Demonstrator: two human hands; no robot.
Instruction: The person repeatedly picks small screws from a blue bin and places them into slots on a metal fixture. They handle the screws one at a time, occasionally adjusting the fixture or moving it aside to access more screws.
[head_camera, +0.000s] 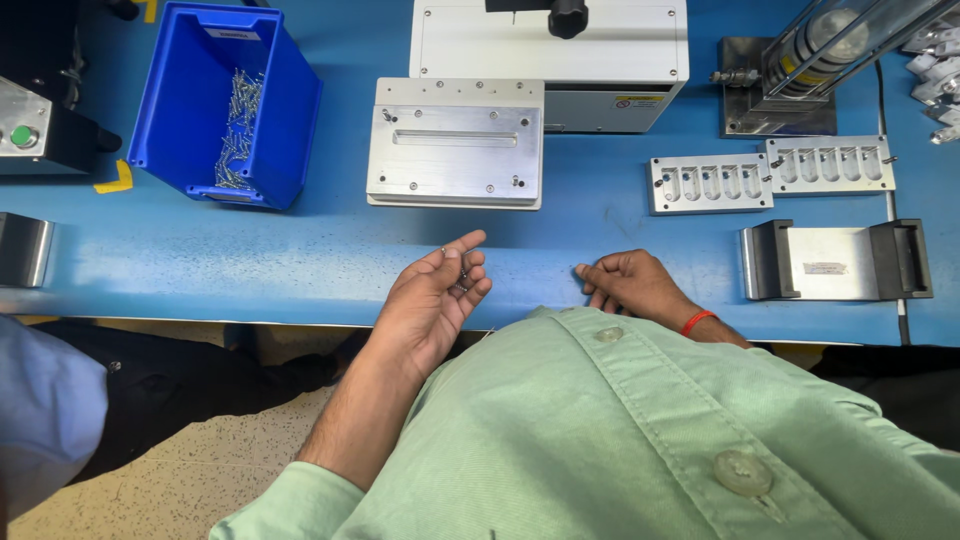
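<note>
The left hand (435, 295) is cupped palm-up over the bench (300, 250) edge, holding a few small metal pins (458, 285) between loosely curled fingers. At three o'clock from it, the right hand (630, 285) rests flat on the bench, empty, fingers narrow. At ten o'clock stands a blue bin (290, 110) of similar pins.

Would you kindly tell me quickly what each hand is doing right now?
Left hand: palm up, fingers loosely curled around a few small metal pins.
Right hand: empty, resting fingers-down on the blue table.
</note>
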